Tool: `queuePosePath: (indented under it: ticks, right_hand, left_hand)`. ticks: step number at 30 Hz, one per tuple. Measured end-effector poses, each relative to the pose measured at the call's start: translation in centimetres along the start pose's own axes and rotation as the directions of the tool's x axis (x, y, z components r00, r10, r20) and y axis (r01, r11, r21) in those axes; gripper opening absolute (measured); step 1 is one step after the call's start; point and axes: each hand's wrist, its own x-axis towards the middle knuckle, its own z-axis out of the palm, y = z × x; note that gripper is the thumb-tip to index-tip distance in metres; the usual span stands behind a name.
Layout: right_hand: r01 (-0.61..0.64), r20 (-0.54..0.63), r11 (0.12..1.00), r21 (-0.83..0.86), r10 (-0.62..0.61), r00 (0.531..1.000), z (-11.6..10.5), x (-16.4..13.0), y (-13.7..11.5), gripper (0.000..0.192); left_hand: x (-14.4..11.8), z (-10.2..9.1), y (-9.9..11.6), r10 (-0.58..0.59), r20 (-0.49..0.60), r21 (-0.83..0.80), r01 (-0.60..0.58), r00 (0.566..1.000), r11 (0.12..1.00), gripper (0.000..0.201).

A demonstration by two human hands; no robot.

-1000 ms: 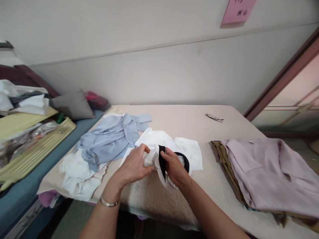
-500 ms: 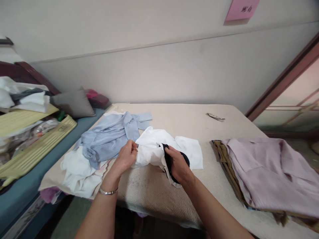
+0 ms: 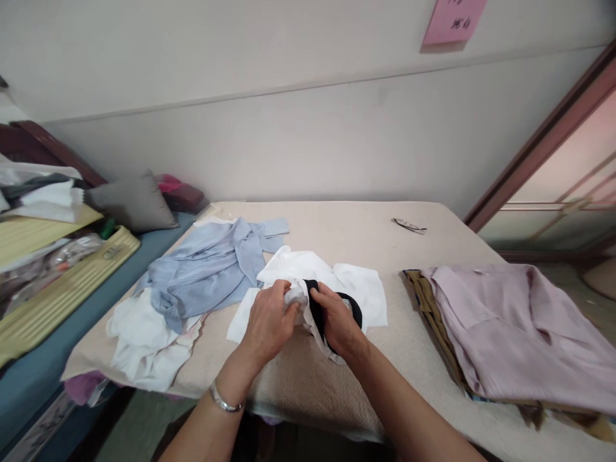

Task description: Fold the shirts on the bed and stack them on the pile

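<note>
A white garment with a black band along one edge lies partly on the table in front of me. My right hand is closed around the black-banded edge, thumb on top. Close by on the left, my left hand pinches a bunched part of the white cloth; a silver bracelet circles that wrist. The fingertips of both hands are partly hidden by fabric. What kind of garment it is cannot be made out.
Left on the table lie a crumpled blue striped shirt and white cloths. Eyeglasses rest at the back right. A stack of folded clothes topped by a pale pink garment is at right. A grey cushion sits at far left.
My left hand has moved right, closer to my right hand, and now grips the cloth near the black band. A white flap shows left of it. The view has shifted slightly right.
</note>
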Motion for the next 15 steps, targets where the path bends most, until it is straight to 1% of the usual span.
queuePosePath:
  ticks: [4, 8, 10, 12, 13, 15]
  right_hand:
    - [-0.015, 0.028, 0.999, -0.04, 0.017, 0.999, 0.3, -0.3, -0.1, 0.026]
    - [0.002, 0.065, 0.996, -0.088, 0.004, 0.998, 0.5, -0.6, -0.2, 0.026]
    - [0.02, 0.088, 0.99, -0.14, -0.007, 0.996, 0.6, -0.9, -0.4, 0.026]
    - [0.045, 0.115, 0.969, -0.244, -0.017, 0.993, 0.8, -1.2, -0.7, 0.026]
    - [0.062, 0.132, 0.947, -0.314, -0.021, 0.991, 0.9, -1.3, -1.0, 0.026]
    - [0.122, 0.172, 0.87, -0.478, -0.043, 0.984, 0.7, -1.3, -1.9, 0.025]
  left_hand:
    - [0.0, -0.1, 0.1, -0.012, 0.003, 0.036, 0.012, 1.0, 0.999, 0.02]
    - [0.0, -0.3, 0.1, 0.047, 0.009, 0.136, -0.048, 0.999, 0.99, 0.011]
    - [0.0, -0.4, 0.0, 0.077, 0.012, 0.211, -0.078, 0.997, 0.974, 0.012]
    - [0.1, -0.7, -0.4, 0.078, 0.024, 0.251, -0.081, 0.997, 0.964, 0.018]
    - [0.1, -0.9, -0.7, 0.057, 0.026, 0.251, -0.062, 0.998, 0.966, 0.019]
    - [0.3, -1.4, -1.3, -0.01, 0.022, 0.219, 0.005, 1.0, 0.976, 0.019]
